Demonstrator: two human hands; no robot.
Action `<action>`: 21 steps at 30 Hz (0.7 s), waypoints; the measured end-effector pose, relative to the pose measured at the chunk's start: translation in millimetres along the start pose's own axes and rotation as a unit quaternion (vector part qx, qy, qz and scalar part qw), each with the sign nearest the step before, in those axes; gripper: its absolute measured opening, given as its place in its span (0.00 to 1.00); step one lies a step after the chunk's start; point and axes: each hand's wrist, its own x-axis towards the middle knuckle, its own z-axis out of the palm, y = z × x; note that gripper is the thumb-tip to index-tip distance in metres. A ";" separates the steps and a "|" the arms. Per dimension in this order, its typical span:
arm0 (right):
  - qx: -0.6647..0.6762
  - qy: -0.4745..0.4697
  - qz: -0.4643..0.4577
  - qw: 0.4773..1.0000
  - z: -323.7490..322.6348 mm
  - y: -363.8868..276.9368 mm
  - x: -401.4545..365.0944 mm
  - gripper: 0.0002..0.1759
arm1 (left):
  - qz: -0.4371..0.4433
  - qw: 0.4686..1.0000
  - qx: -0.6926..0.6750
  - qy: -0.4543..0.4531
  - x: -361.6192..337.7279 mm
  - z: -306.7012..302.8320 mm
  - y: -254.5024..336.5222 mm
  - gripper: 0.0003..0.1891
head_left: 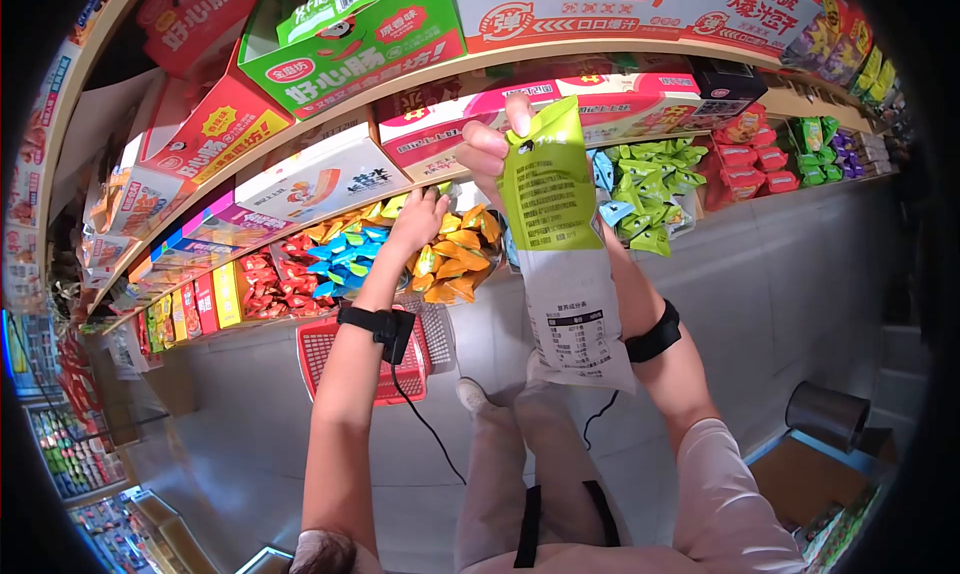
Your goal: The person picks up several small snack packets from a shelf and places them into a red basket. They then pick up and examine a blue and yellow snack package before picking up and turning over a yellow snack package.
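Observation:
My right hand is raised in front of the shelf, its fingers pinching the top of a long green and white snack bag. The bag hangs down with its printed back facing me. On the left, my left hand rests among small yellow packets on the lower shelf, fingers somewhat spread; no object shows in it. Orange packets lie just right of it and blue packets to its left. My right forearm is partly hidden behind the bag.
Green and red snack boxes stand on the upper shelf. Green packets and red packets fill the lower shelf at right. A red basket sits on the floor, and a dark bin stands at lower right.

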 end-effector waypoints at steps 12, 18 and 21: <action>0.061 -0.044 -0.016 0.997 -0.6 11.0 4.8 0.19 | 0.085 0.995 0.021 0.048 13.3 22.9 -29.2 0.24; 0.048 -0.007 -0.016 0.999 3.3 10.3 -1.7 0.19 | 0.084 0.995 0.037 0.033 13.1 22.7 -29.9 0.23; 0.045 -0.022 -0.008 0.999 -0.5 7.7 -3.5 0.19 | 0.092 0.993 0.058 0.034 13.3 23.2 -31.7 0.23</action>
